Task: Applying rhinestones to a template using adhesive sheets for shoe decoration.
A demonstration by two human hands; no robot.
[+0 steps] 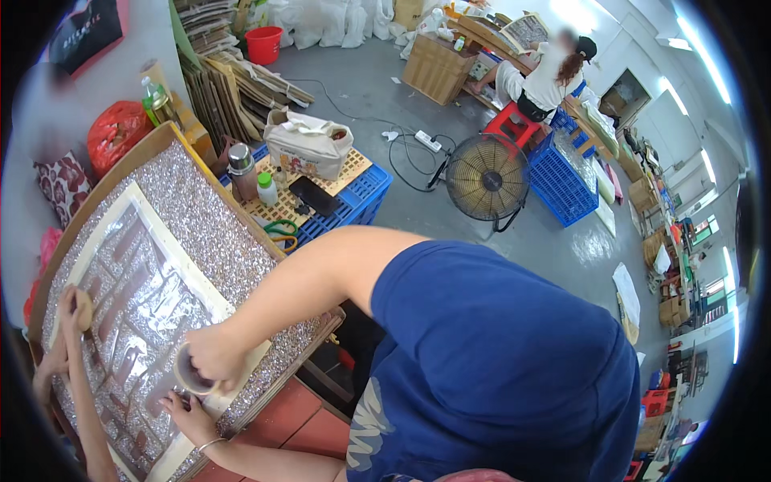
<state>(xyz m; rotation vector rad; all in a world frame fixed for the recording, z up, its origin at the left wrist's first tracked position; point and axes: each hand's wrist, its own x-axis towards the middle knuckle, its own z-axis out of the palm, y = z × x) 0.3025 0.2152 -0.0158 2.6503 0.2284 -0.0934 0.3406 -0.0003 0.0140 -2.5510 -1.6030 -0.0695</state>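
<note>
The right hand curls around a tape roll, fingers inside the ring, at the near border of the brick-patterned panel. The left hand, fingers spread, rests beside the roll. The panel lies on a glittery surface; a co-worker's hand holds a beige roll opposite.

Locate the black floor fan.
In the head view, the black floor fan stands right of centre, toward the top, between the white power strip and a blue crate.
</note>
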